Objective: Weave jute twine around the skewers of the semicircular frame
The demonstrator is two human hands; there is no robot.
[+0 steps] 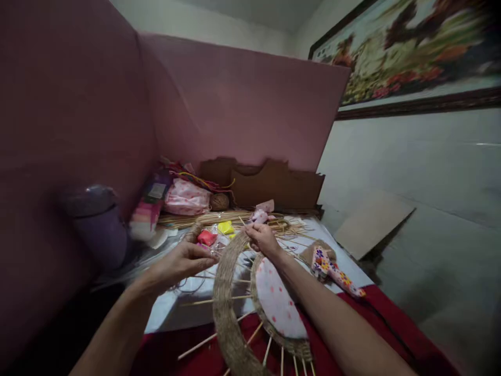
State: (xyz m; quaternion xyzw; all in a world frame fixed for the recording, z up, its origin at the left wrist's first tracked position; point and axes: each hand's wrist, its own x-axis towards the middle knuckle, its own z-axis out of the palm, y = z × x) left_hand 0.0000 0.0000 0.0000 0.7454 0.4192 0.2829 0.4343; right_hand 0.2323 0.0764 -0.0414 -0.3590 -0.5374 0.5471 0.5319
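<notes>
A half-round woven frame stands before me, with a wide outer band (225, 297) of brown twine and pale wooden sticks (270, 350) radiating like spokes. Its inner part is a white fabric panel (279, 300) with red spots, edged in twine. At the top end of the band, my right hand (262, 239) is closed in a pinch on a stick. My left hand (188, 262) is beside the band's left side, thumb and fingers closed together on what looks like twine; the fingertips are partly unclear. A bundle of twine (193, 232) shows just above that hand.
A hot glue gun (332, 269) in flowered covering lies right on the white tabletop (168, 313). Behind are long sticks (219, 216), a twine ball (219, 202), spotted cloth (188, 197) and brown cardboard (274, 188). A purple container (97, 230) stands left; red cloth (391, 318) covers the front.
</notes>
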